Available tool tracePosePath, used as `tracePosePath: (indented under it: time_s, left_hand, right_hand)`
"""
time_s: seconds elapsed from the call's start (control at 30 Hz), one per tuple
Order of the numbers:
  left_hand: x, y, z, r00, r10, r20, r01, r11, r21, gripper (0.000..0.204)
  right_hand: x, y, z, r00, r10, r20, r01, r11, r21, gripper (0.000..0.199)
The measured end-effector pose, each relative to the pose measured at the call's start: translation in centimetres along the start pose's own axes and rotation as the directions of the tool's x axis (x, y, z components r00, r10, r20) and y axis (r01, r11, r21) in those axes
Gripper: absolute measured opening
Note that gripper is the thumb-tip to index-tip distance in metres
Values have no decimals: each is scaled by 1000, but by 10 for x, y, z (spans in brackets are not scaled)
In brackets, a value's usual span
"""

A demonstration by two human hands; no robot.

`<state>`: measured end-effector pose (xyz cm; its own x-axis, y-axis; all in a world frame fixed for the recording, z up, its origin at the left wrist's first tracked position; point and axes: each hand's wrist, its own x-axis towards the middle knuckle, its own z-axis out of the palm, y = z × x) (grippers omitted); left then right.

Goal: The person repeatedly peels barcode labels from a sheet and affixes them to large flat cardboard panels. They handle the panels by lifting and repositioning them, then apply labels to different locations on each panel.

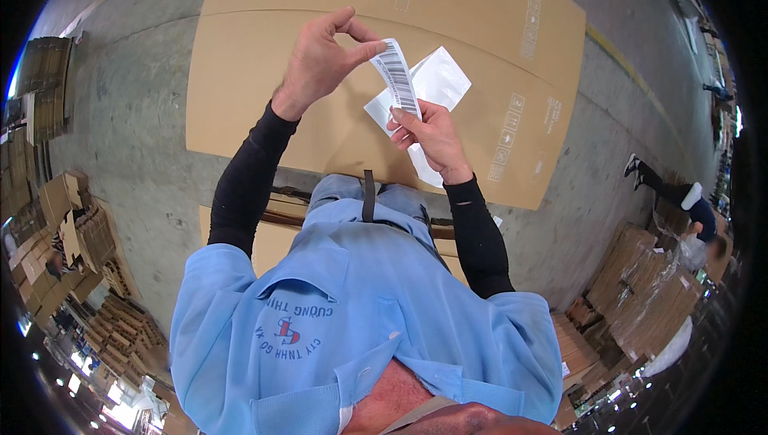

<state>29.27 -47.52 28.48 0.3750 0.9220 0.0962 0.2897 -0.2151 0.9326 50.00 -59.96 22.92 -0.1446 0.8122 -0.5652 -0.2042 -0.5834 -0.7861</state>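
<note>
My left hand [320,59] pinches the top end of a narrow white barcode label [397,75] between thumb and fingertips. My right hand [428,135] holds the label's lower end together with a white backing sheet [436,83] that sticks out behind and below the fingers. Both hands hover over a large flat brown cardboard sheet [264,75] lying on the concrete floor. My forearms wear black sleeves under a light blue shirt.
Stacks of folded cardboard boxes [72,235] stand at the left. More stacked, partly wrapped cartons [632,291] sit at the right. Another person [680,203] crouches on the floor at the right. A yellow floor line [632,75] runs past the sheet's far corner.
</note>
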Motion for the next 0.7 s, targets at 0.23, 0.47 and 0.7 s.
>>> tracePosePath:
  time_s: [0.23, 0.47, 0.7]
  left_hand:
    - [32, -34, -6, 999, 15, 31, -17, 997, 80, 22]
    - [105, -120, 12, 975, -34, 218, 6, 992, 127, 25]
    - [245, -263, 75, 884, -144, 445, 1, 952, 306, 37]
  right_hand:
    - [36, 25, -12, 999, 49, -22, -47, 996, 74, 23]
    - [96, 65, -7, 997, 60, -55, -53, 990, 133, 31]
    - [244, 102, -16, 958, 126, -257, -2, 901, 434, 30]
